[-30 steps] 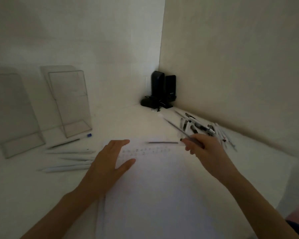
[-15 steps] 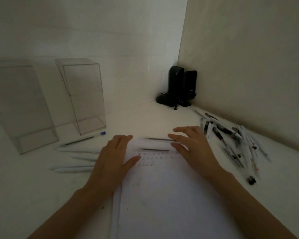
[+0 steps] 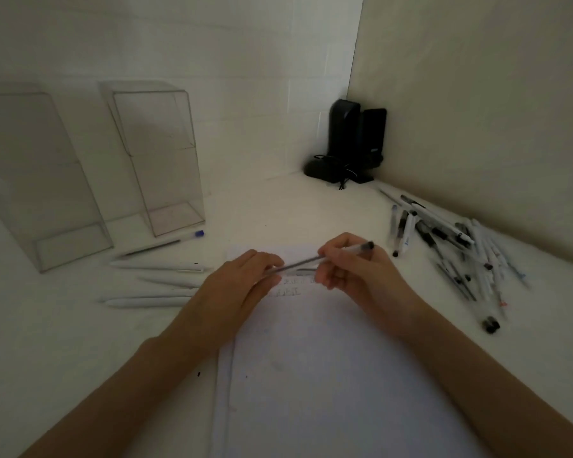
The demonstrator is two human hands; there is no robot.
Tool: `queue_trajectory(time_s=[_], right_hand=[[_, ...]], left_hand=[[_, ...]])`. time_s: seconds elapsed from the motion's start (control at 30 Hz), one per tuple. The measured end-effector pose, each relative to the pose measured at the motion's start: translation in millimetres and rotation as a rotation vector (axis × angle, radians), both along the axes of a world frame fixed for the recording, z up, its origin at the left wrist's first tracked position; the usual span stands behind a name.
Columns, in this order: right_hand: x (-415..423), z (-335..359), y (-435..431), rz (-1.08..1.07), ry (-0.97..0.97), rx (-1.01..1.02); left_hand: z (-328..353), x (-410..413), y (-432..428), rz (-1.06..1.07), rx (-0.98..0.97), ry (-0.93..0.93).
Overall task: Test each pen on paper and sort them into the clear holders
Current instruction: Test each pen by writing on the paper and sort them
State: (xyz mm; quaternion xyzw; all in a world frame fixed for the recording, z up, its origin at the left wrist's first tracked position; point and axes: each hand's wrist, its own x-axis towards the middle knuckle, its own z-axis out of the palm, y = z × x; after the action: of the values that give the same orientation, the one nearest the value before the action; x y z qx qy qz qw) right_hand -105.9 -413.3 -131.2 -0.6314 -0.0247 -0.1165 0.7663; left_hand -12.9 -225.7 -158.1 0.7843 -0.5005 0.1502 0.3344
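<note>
Two hands hold one pen (image 3: pixel 306 261) over the paper (image 3: pixel 331 365), left hand (image 3: pixel 237 287) pinching its end, right hand (image 3: pixel 356 276) its barrel, uncapping it for testing, I judge.

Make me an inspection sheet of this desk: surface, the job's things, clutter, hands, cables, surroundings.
Surface: white desk, dimly lit; paper lies in the middle, with scribbles near its far edge.
Job's things: left holder and right holder stand upright and look empty; loose pens lie before them; pen pile at right.
Clutter: small black piece lies apart from the pile.
Hands: left hand and right hand both grip the held pen above the paper.
Cables: dark cord bunched at the base of the speakers.
Surroundings: speakers stand in the corner of two pale walls.
</note>
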Motion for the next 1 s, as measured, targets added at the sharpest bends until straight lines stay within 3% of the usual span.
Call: queue_trajectory(time_s=[0.13,0.3,0.47,0.77,0.87,1.0], right_hand=[[5,-11,10,0.059,0.018,0.045],[4,-13,10,0.095,-0.012,0.03],[3,-15,19,0.081,-0.031,-0.153],[2,-9,19,0.154,-0.045,-0.07],[1,-6,18,0.142,-0.057,-0.062],[3,-7,12,0.109,-0.062,-0.042]], left_hand=[[1,-12,-4,-0.021,0.031,0.188],[2,-11,-4,0.017,0.086,0.158],[6,-14,-2,-0.083,0.04,0.128],[15,-20,-4,-0.065,-0.001,0.206],[21,-22,-3,-0.048,-0.071,0.308],[22,-23,-1,0.059,0.076,0.337]])
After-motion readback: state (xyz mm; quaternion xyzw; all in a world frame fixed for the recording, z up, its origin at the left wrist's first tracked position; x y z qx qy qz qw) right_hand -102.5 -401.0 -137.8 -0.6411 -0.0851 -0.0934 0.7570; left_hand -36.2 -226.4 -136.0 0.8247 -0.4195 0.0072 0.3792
